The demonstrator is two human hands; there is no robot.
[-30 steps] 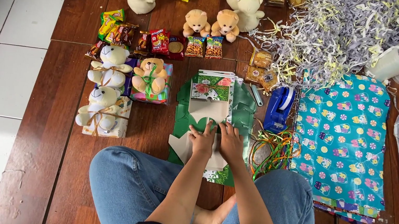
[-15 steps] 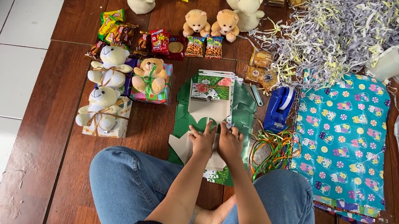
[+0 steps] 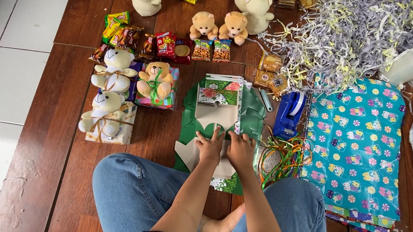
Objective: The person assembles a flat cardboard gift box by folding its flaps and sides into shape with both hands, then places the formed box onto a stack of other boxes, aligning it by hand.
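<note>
Both hands, left hand (image 3: 210, 146) and right hand (image 3: 240, 149), press flat on the beige cardboard box (image 3: 217, 120). Folding green patterned wrapping paper (image 3: 250, 117) looks underway. Next, likely a firm crease.

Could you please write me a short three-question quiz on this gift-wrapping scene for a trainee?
1. True or false: both hands press on the green wrapping paper folded about a flat box.
2. What lies just to the right of that paper? A) blue tape dispenser B) scissors C) a stapler
3. How many wrapped gifts with teddy bears tied on top sit to the left of the paper?

Key
1. True: the left hand and right hand lie side by side on it.
2. A, the blue tape dispenser.
3. Three: two white bears and one tan bear.
</note>
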